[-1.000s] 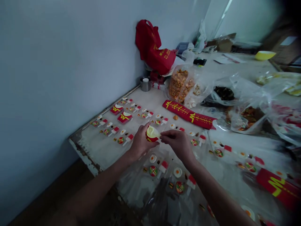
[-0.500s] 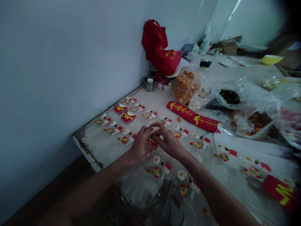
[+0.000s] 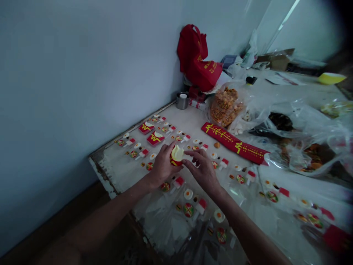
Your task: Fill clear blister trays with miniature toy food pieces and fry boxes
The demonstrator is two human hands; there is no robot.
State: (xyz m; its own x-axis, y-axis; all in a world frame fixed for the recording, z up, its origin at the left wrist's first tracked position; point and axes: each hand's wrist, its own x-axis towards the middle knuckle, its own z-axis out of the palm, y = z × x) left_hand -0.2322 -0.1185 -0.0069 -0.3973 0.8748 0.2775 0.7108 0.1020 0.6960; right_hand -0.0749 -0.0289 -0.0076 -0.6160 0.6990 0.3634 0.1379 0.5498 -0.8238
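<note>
My left hand (image 3: 160, 168) is wrapped round a small red fries box (image 3: 177, 155), its pale yellow inside opened toward me. Just right of it, my right hand (image 3: 203, 170) has its thumb and fingers apart, fingertips close to the box's rim; whether they touch it I cannot tell. Two red fries boxes with a yellow zigzag, one at the back (image 3: 146, 127) and one nearer (image 3: 155, 138), lie to the left. Around the hands are rows of small sets: fried-egg pieces (image 3: 188, 194), round red-green pieces (image 3: 188, 209), red-and-white popsicle-like pieces (image 3: 200, 207) and tiny burgers.
A long overlapping row of red boxes (image 3: 234, 143) lies right of the hands. Behind it are a clear bag of orange-brown pieces (image 3: 226, 106) and more plastic bags (image 3: 298, 129). A metal cup (image 3: 182, 101) and a red cloth bag (image 3: 197, 59) stand near the wall.
My right hand has come away from the box's opening to the right, and its fingers have spread. The yellow inside now shows wide. The whole view has shifted slightly.
</note>
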